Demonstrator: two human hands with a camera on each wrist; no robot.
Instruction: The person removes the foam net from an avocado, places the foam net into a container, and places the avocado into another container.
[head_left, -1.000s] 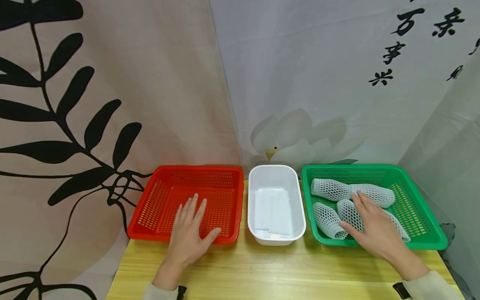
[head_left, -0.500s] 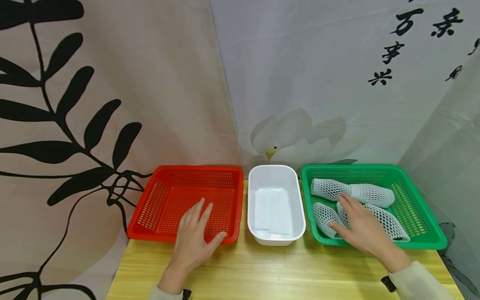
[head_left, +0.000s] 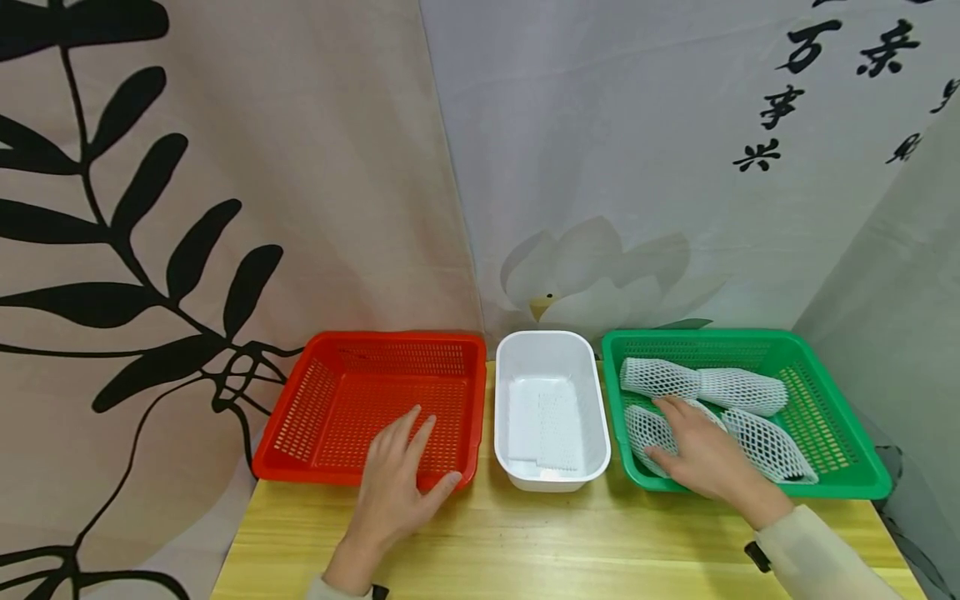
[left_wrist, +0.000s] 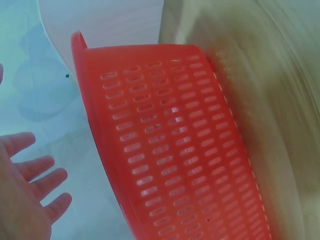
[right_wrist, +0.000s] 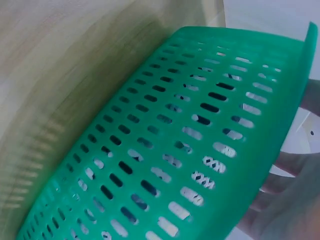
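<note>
My right hand (head_left: 705, 454) reaches over the front rim of the green basket (head_left: 843, 454), its fingers spread above the front white foam net sleeves. One sleeve (head_left: 648, 429) lies by the thumb at the left, and another sleeve (head_left: 768, 446) lies to the right of the hand; the hand partly covers what is between them. Behind them, two more sleeves (head_left: 660, 377) lie end to end. My left hand (head_left: 393, 492) hovers over the front rim of the red basket (head_left: 288, 437), fingers straight, holding nothing. In the right wrist view, the green basket's wall (right_wrist: 150, 120) hides much of the fingers.
A white plastic tub (head_left: 552, 483) stands between the two baskets. All three sit along the back of a wooden table (head_left: 525, 550). Behind them hangs a printed cloth (head_left: 360, 167) with dark leaves and writing.
My right hand has moved left over the sleeves, uncovering more of the right front sleeve. The left hand has shifted slightly right and nearer. The containers stay in place.
</note>
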